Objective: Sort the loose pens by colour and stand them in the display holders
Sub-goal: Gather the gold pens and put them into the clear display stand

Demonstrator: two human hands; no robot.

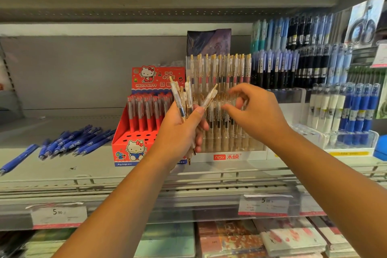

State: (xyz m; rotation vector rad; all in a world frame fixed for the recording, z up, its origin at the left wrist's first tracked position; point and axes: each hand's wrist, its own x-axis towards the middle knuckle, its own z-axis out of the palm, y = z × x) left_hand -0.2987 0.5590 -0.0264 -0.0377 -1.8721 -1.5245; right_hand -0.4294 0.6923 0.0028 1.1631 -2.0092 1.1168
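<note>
My left hand [181,130] grips a bunch of clear pens with gold clips [184,95], their tops fanned upward in front of the shelf. My right hand [254,111] hovers just to the right of them with curled fingers, holding nothing that I can see, in front of the clear display holder [230,154] marked "hesu", which is full of the same gold-clip pens. Several loose blue pens [71,141] lie on the shelf at the left. A red Hello Kitty holder [134,148] with red pens stands beside the clear one.
At the right, clear acrylic racks [345,138] hold blue, black and white pens. A wire rail [209,180] runs along the shelf's front edge, with price tags [58,214] below. Notebooks [230,239] fill the shelf underneath.
</note>
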